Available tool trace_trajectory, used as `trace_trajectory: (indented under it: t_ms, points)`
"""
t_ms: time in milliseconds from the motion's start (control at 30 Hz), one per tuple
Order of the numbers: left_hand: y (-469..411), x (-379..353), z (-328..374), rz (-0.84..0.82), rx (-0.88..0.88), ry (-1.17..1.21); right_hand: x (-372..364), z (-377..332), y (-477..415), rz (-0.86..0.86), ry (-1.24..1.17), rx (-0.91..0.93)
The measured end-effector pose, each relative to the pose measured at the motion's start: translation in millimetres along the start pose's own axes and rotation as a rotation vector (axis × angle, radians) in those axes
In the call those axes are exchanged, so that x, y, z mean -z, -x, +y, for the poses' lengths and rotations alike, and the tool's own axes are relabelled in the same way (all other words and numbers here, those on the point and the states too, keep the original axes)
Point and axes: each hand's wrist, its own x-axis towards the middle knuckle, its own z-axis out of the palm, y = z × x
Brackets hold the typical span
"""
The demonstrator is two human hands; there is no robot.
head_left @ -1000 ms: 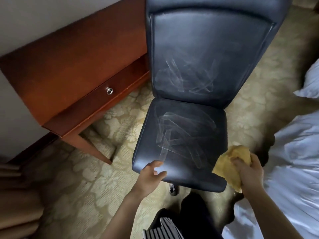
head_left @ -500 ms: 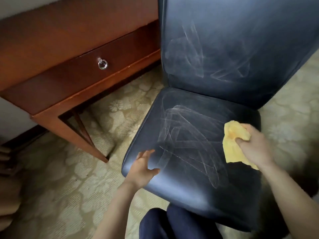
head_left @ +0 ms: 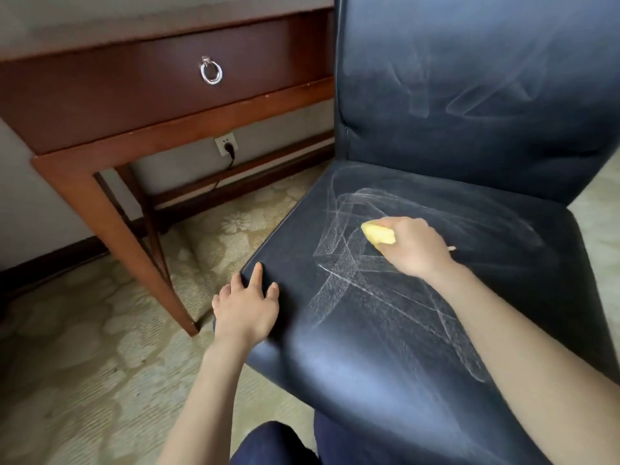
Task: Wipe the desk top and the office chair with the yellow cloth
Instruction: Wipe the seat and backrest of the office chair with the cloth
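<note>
Wiping the chair seat, cloth balled in my right hand.

My right hand (head_left: 414, 246) grips the yellow cloth (head_left: 378, 233) bunched on the office chair (head_left: 385, 330) seat, left of the knuckles, no clear long axis; chalky streaks run toward the seat's front. My left hand (head_left: 246, 312) lies flat, released, on the seat's front-left corner, bench (head_left: 134, 135) beyond.
</note>
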Motion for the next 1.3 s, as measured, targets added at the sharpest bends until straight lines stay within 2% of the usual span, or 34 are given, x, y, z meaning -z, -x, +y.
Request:
trace_trajectory:
  t_ms: [67, 267, 400, 600, 733, 867, 967, 1200, 1300]
  points:
    - [12.2, 2.6, -1.4, -0.028, -0.007, -0.01, -15.9, -16.1, 13.7, -0.054, 0.038, 0.049]
    - [40.7, 3.7, 3.8, -0.021, -0.008, -0.145, -41.2, -40.0, 58.6, -0.024, 0.133, 0.334]
    - [69.6, -8.4, 6.9, 0.01, 0.007, -0.245, -39.3, -17.6, 89.4, -0.081, -0.04, 0.436]
    - [113.0, -26.4, 18.6, 0.168, 0.029, -0.417, -35.4, 39.2, 140.5, 0.104, 0.049, 0.57]
    - [118.7, -44.6, 15.8, 0.378, -0.048, -0.144, -17.6, 80.3, 145.5, 0.215, 0.029, 0.486]
    - [126.7, -71.3, 30.0, 0.524, -0.087, 0.165, 1.2, 100.8, 100.9, 0.144, 0.013, 0.191]
    - [134.2, -85.2, 39.2, 0.589, -0.078, 0.344, 0.2, 84.9, 72.7, 0.116, 0.006, 0.09]
    - [140.2, -96.0, 40.0, 0.672, -0.09, 0.409, -22.1, 36.6, 96.2, 0.125, 0.026, 0.238]
    - [137.1, -95.2, 38.3, 0.697, -0.117, 0.409, -23.2, 45.4, 129.2, 0.169, -0.05, 0.405]
